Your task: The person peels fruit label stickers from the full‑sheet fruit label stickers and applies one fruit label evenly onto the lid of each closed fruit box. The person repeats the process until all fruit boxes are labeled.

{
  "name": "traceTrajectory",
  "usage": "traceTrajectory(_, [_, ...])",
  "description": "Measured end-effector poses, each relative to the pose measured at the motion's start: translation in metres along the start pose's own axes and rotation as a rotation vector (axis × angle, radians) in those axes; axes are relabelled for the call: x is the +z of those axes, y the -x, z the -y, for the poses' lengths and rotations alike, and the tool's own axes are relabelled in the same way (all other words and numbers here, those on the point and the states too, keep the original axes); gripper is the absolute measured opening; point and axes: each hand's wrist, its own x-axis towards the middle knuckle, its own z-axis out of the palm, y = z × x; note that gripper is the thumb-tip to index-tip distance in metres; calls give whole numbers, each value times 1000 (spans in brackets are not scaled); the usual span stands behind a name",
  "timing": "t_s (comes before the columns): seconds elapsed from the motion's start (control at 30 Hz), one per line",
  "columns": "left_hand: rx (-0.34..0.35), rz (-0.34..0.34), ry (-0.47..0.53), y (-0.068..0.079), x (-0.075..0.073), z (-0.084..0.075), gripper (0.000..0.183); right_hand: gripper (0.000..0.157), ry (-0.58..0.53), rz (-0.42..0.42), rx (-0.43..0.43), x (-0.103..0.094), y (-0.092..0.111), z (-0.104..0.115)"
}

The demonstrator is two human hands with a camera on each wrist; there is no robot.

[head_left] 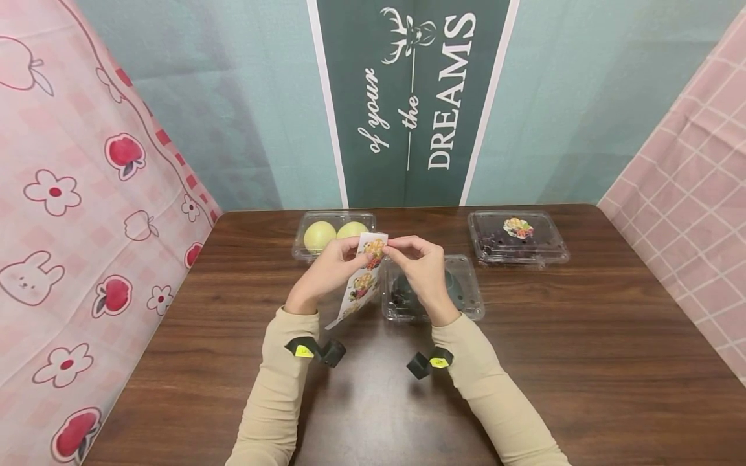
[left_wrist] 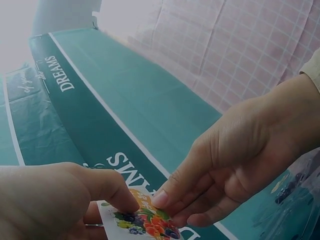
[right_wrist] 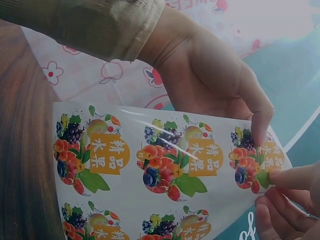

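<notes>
A white sheet of fruit stickers (right_wrist: 135,150) hangs above the table between both hands. My left hand (head_left: 331,270) pinches it near its upper end, thumb lying on a printed sticker. At the sheet's top right corner, the thumb and fingers of my right hand (head_left: 421,265) pinch the edge by the same sticker (left_wrist: 145,217). Whether that sticker has lifted off the backing cannot be seen. Beneath the right hand sits a lidded clear plastic box (head_left: 466,291) with dark contents, partly hidden by the hand and wrist.
Behind the left hand stands a clear box (head_left: 300,246) holding yellow-green round fruit (head_left: 319,236). At the back right, another clear box (head_left: 548,246) with dark fruit bears a fruit sticker (head_left: 517,228) on its lid. All stand on a brown wooden table (head_left: 612,362) with fabric hangings around it.
</notes>
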Motion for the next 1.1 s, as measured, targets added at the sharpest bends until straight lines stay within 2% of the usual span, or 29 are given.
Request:
traceTrajectory(0.33, [-4, 2, 3, -1, 0, 0, 37, 13, -14, -10, 6, 0, 0, 1])
traceTrajectory(0.6, [43, 6, -13, 0, 1, -1, 37, 12, 7, -7, -22, 1, 0, 0])
traceTrajectory(0.77, [16, 4, 26, 0, 1, -2, 35, 11, 26, -4, -60, 1, 1, 0])
traceTrajectory(0.93, [-39, -65, 40, -2, 2, -1, 31, 10, 103, 5, -103, 1, 1, -1])
traceTrajectory(1.1, [-24, -169, 24, -2, 2, -1, 25, 7, 209, 38, -164, 1, 2, -2])
